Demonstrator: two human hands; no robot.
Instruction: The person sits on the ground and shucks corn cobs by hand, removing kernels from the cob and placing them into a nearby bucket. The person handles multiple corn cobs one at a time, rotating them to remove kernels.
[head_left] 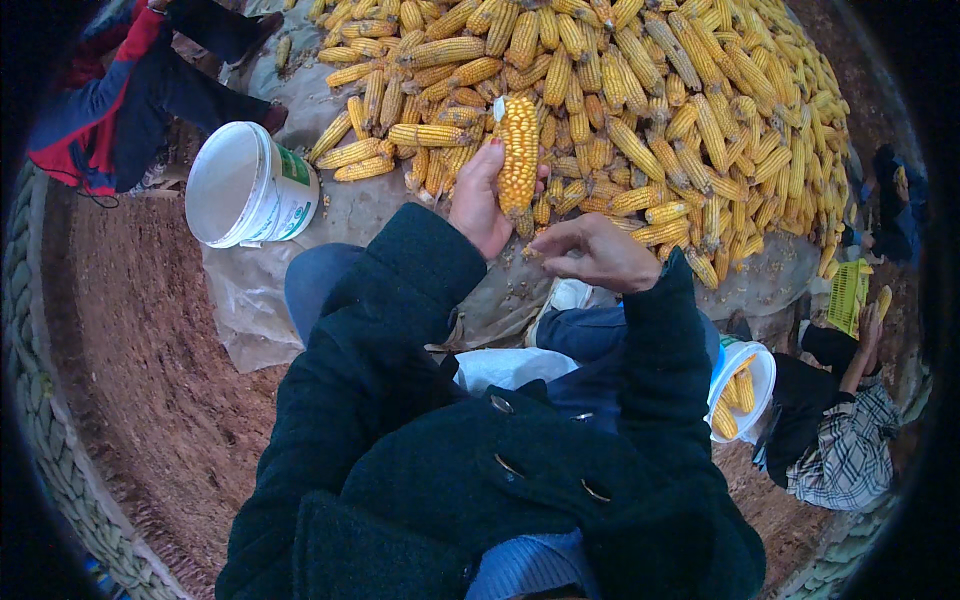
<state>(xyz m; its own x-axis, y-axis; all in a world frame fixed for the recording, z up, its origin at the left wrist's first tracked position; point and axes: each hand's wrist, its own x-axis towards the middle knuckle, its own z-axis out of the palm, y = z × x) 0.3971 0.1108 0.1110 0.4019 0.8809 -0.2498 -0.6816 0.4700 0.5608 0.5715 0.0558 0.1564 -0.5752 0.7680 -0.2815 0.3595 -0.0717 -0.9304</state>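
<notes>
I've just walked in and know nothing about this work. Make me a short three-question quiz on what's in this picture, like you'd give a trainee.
1. True or false: the bare left hand grips a thick yellow corn cob.

2. Multiple choice: what shows inside the round white plastic bucket on the person's right?
A) grey stones
B) yellow corn cobs
C) folded cloth

3. Fill in the blank: the large heap of unshelled yellow corn lies in ____ of the person.

Key:
1. True; the fingers wrap around its lower part.
2. B.
3. Front.
</notes>
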